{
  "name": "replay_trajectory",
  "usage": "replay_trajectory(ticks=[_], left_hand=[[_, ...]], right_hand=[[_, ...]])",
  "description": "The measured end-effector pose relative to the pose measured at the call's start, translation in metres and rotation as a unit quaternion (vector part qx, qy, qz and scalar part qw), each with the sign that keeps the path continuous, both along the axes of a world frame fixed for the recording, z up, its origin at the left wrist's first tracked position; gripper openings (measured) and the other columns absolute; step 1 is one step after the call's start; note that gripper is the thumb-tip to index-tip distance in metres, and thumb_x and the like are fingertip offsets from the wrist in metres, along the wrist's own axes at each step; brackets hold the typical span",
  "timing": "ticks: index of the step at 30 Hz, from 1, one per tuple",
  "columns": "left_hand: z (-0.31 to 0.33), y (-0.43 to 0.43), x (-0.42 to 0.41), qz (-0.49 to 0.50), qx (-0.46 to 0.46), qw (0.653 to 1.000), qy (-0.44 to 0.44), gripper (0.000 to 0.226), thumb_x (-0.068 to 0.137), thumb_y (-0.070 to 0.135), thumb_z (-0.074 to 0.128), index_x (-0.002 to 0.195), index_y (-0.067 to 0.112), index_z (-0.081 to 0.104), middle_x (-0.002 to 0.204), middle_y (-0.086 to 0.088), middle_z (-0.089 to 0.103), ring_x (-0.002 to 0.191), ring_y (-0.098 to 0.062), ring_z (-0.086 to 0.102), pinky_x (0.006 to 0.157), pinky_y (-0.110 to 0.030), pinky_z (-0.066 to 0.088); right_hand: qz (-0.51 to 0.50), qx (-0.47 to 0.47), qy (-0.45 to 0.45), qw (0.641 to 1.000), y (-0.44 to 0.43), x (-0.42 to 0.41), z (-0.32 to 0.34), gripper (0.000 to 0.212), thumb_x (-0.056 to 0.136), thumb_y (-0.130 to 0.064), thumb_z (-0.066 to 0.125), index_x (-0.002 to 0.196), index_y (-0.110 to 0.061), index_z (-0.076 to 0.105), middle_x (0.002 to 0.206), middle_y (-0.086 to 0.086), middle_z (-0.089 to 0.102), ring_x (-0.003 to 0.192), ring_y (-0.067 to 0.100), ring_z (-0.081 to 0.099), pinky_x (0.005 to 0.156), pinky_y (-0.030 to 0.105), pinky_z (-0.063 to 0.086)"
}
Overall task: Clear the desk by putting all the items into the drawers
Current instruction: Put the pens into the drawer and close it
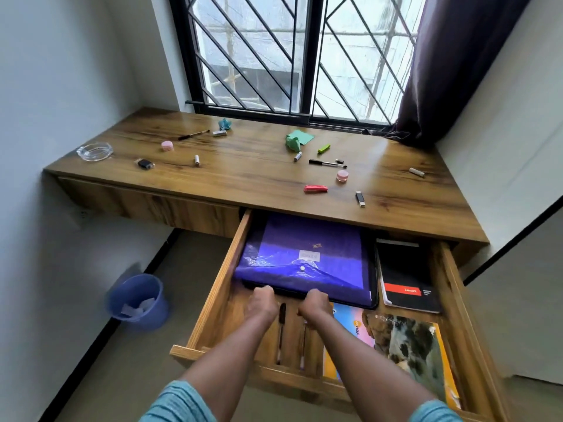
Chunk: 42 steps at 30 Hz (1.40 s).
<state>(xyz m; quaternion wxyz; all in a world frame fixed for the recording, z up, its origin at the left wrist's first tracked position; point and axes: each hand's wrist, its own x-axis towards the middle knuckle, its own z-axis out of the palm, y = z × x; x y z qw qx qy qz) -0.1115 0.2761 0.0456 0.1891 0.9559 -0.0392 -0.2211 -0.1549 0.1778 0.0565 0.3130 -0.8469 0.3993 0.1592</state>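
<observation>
The right-hand drawer (213, 303) is pulled out under the wooden desk (249, 166). Inside lies a purple plastic folder (307, 257) on a black case. My left hand (261, 303) and my right hand (313, 303) both grip its near edge, fingers curled under. Beside it lie a black notebook (408, 281), a colourful magazine (408, 342) and two pens (281, 330). On the desktop lie a red stapler (315, 188), a USB stick (360, 198), two pink jars (342, 175), a black pen (326, 162), a green lighter (323, 148) and green paper (297, 140).
A glass ashtray (94, 151), a small black object (145, 163), batteries (197, 160), a brush pen (193, 134) and a teal wad (224, 123) lie on the desk's left half. A white tube (416, 172) sits far right. The left drawer (146, 205) is closed. A blue bin (137, 298) stands on the floor.
</observation>
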Motion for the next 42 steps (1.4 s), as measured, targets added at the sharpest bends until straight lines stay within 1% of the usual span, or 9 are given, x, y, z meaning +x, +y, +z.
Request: replay_trajectory(ticks=[4, 11, 14, 22, 26, 31, 34, 38, 42], left_hand=[[0.026, -0.005, 0.020, 0.007, -0.003, 0.999, -0.037, 0.030, 0.090, 0.023, 0.051, 0.115, 0.014, 0.064, 0.122, -0.010, 0.063, 0.114, -0.029, 0.060, 0.092, -0.033, 0.049], [0.061, 0.016, 0.067, 0.001, -0.022, 0.994, -0.104, 0.031, 0.093, 0.025, 0.045, 0.115, 0.015, 0.064, 0.118, -0.011, 0.065, 0.111, -0.030, 0.061, 0.090, -0.034, 0.049], [0.071, 0.036, 0.102, 0.002, -0.027, 0.991, -0.129, 0.031, 0.093, 0.025, 0.046, 0.114, 0.014, 0.066, 0.116, -0.010, 0.066, 0.110, -0.029, 0.062, 0.087, -0.034, 0.050], [0.090, 0.126, 0.222, -0.021, -0.040, 0.981, -0.187, 0.027, 0.094, 0.025, 0.048, 0.108, 0.014, 0.068, 0.112, -0.009, 0.068, 0.104, -0.026, 0.065, 0.087, -0.035, 0.054], [0.102, 0.167, 0.276, -0.054, -0.041, 0.981, -0.182, 0.027, 0.094, 0.025, 0.046, 0.108, 0.014, 0.066, 0.111, -0.008, 0.067, 0.103, -0.025, 0.064, 0.084, -0.033, 0.052], [0.104, 0.187, 0.319, -0.089, -0.043, 0.980, -0.174, 0.026, 0.095, 0.024, 0.047, 0.110, 0.013, 0.065, 0.110, -0.008, 0.067, 0.101, -0.024, 0.064, 0.075, -0.031, 0.050], [0.107, 0.182, 0.338, -0.106, -0.056, 0.975, -0.186, 0.024, 0.096, 0.023, 0.048, 0.110, 0.013, 0.064, 0.107, -0.007, 0.067, 0.097, -0.023, 0.064, 0.070, -0.028, 0.047], [0.107, 0.163, 0.359, -0.118, -0.062, 0.975, -0.178, 0.025, 0.095, 0.022, 0.049, 0.113, 0.012, 0.062, 0.109, -0.008, 0.066, 0.099, -0.024, 0.064, 0.072, -0.029, 0.047], [0.105, 0.127, 0.380, -0.156, -0.069, 0.972, -0.164, 0.032, 0.093, 0.021, 0.050, 0.122, 0.016, 0.059, 0.120, -0.009, 0.063, 0.110, -0.025, 0.060, 0.085, -0.034, 0.050]], right_hand=[[0.026, -0.010, -0.041, 0.999, 0.003, 0.025, 0.026, 0.029, 0.089, -0.010, 0.045, 0.114, -0.004, 0.059, 0.125, 0.017, 0.059, 0.115, 0.033, 0.056, 0.089, 0.034, 0.048], [0.031, -0.018, -0.090, 0.995, 0.038, 0.079, 0.053, 0.027, 0.090, -0.011, 0.043, 0.108, -0.004, 0.061, 0.119, 0.017, 0.060, 0.110, 0.036, 0.057, 0.086, 0.035, 0.048], [0.029, -0.023, -0.121, 0.992, 0.057, 0.115, 0.065, 0.025, 0.089, -0.013, 0.047, 0.106, -0.005, 0.063, 0.117, 0.017, 0.062, 0.111, 0.035, 0.058, 0.083, 0.033, 0.048], [-0.064, -0.026, -0.166, 0.984, 0.139, 0.235, 0.080, 0.031, 0.091, -0.019, 0.045, 0.107, -0.004, 0.067, 0.116, 0.018, 0.064, 0.111, 0.036, 0.059, 0.090, 0.036, 0.048], [-0.097, -0.032, -0.158, 0.982, 0.174, 0.280, 0.087, 0.032, 0.093, -0.018, 0.044, 0.112, -0.002, 0.064, 0.121, 0.019, 0.061, 0.114, 0.036, 0.057, 0.090, 0.036, 0.048], [-0.121, -0.055, -0.164, 0.977, 0.195, 0.311, 0.092, 0.025, 0.094, -0.020, 0.048, 0.100, -0.003, 0.065, 0.109, 0.015, 0.065, 0.101, 0.033, 0.062, 0.081, 0.036, 0.051], [-0.142, -0.065, -0.169, 0.973, 0.190, 0.329, 0.095, 0.025, 0.094, -0.023, 0.049, 0.102, -0.004, 0.064, 0.110, 0.014, 0.063, 0.100, 0.032, 0.061, 0.082, 0.036, 0.053], [-0.182, -0.068, -0.175, 0.965, 0.173, 0.348, 0.098, 0.022, 0.096, -0.014, 0.046, 0.105, -0.002, 0.062, 0.111, 0.015, 0.063, 0.102, 0.032, 0.062, 0.077, 0.033, 0.051], [-0.232, -0.064, -0.183, 0.953, 0.141, 0.367, 0.092, 0.023, 0.095, -0.012, 0.045, 0.106, -0.001, 0.062, 0.113, 0.017, 0.063, 0.103, 0.034, 0.062, 0.083, 0.037, 0.052]])
